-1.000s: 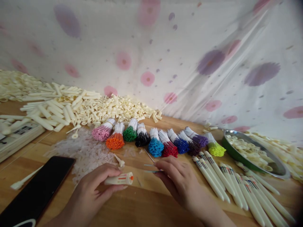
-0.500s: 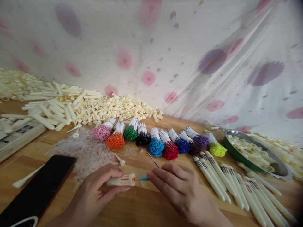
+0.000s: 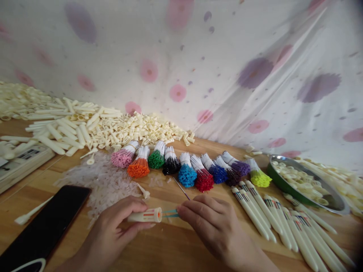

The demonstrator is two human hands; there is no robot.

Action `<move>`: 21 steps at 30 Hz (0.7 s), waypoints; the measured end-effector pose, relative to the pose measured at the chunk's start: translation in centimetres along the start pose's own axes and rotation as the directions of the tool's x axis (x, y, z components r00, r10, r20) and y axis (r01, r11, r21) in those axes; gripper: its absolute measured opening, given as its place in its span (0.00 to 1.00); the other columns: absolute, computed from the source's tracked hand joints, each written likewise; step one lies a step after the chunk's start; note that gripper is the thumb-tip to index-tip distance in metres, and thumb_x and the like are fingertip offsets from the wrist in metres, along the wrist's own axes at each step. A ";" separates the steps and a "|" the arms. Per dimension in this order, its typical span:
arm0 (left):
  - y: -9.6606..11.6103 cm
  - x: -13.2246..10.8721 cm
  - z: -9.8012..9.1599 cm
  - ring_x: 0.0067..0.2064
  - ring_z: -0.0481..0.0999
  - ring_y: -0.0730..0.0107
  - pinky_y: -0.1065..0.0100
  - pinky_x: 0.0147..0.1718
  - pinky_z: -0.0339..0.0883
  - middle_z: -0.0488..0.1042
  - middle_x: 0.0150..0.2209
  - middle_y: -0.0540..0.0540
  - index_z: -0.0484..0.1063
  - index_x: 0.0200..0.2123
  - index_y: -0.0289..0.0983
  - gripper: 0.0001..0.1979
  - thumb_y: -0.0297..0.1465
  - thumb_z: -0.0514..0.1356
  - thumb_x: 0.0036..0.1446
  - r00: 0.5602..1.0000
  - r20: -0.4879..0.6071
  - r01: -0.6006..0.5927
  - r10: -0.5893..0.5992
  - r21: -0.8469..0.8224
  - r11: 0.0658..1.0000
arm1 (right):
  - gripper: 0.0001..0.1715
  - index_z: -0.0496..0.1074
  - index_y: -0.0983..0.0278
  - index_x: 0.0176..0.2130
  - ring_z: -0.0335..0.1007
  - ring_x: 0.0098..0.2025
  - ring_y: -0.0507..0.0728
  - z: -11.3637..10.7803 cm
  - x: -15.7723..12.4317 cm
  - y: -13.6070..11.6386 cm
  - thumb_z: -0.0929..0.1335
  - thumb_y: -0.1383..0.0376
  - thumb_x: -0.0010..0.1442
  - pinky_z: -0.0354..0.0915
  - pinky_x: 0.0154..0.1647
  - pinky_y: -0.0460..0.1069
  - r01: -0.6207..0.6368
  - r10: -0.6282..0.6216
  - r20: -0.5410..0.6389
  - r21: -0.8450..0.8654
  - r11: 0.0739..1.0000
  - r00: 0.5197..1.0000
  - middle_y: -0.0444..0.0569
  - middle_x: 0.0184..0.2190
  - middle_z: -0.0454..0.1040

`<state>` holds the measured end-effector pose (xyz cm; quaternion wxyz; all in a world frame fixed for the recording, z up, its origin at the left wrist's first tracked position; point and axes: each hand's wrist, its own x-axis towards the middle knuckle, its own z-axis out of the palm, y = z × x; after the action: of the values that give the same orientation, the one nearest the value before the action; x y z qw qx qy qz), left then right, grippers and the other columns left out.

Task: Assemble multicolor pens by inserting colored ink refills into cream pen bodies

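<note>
My left hand [image 3: 116,223] is closed round a cream slotted pen barrel part [image 3: 147,215], its open end facing right. Colour shows in its slots, and something orange is visible inside the mouth. Between the fingers of my right hand [image 3: 208,217] are light-blue tweezers [image 3: 170,213], their tips at the barrel's mouth. Just behind the right fingers lies a single thin refill [image 3: 181,189]. Beyond both hands, bundles of refills stretch in a row, among them orange [image 3: 138,168], light blue [image 3: 187,175] and red [image 3: 203,179].
Clear plastic bits [image 3: 104,185] and a black phone [image 3: 48,226] lie on the left. Cream parts [image 3: 136,128] are heaped behind. To the right are several multicolour pens [image 3: 252,215] and a metal dish [image 3: 273,162] of small parts. A patterned sheet [image 3: 176,56] hangs at the back.
The orange piece at the barrel's mouth now sits further inside it. The tweezer tips look more spread. Both hands have stayed almost in place.
</note>
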<state>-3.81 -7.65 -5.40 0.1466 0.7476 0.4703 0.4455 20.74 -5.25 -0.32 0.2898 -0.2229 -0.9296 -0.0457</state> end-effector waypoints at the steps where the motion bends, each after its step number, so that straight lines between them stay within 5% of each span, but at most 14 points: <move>1: 0.0 0.0 0.0 0.33 0.80 0.74 0.79 0.36 0.72 0.80 0.31 0.56 0.72 0.34 0.45 0.08 0.32 0.65 0.48 1.000 -0.001 -0.001 0.001 0.002 1.000 | 0.18 0.71 0.73 0.43 0.69 0.35 0.56 0.0 0.0 0.0 0.55 0.71 0.67 0.66 0.32 0.49 -0.006 0.006 0.006 0.002 1.000 1.000 0.54 0.35 0.77; 13: 0.0 0.0 0.0 0.33 0.80 0.74 0.79 0.37 0.71 0.80 0.31 0.57 0.73 0.33 0.46 0.10 0.31 0.67 0.45 1.000 0.004 0.024 -0.024 -0.037 0.999 | 0.19 0.71 0.74 0.43 0.69 0.35 0.56 0.1 0.2 -0.2 0.54 0.71 0.67 0.66 0.31 0.49 0.029 -0.029 -0.015 0.006 1.000 0.999 0.54 0.34 0.77; 21: -0.2 -0.2 0.3 0.31 0.79 0.73 0.80 0.32 0.71 0.78 0.29 0.57 0.73 0.29 0.45 0.11 0.28 0.69 0.41 0.978 0.108 0.195 -0.178 -0.176 0.965 | 0.18 0.71 0.74 0.42 0.68 0.34 0.55 -0.1 0.6 -0.5 0.56 0.72 0.67 0.66 0.31 0.48 0.060 -0.060 -0.022 0.018 0.998 0.998 0.52 0.34 0.77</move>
<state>-3.68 -7.69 -5.79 0.2781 0.7026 0.4878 0.4371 20.14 -5.50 0.16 0.3005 -0.1916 -0.9331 -0.0482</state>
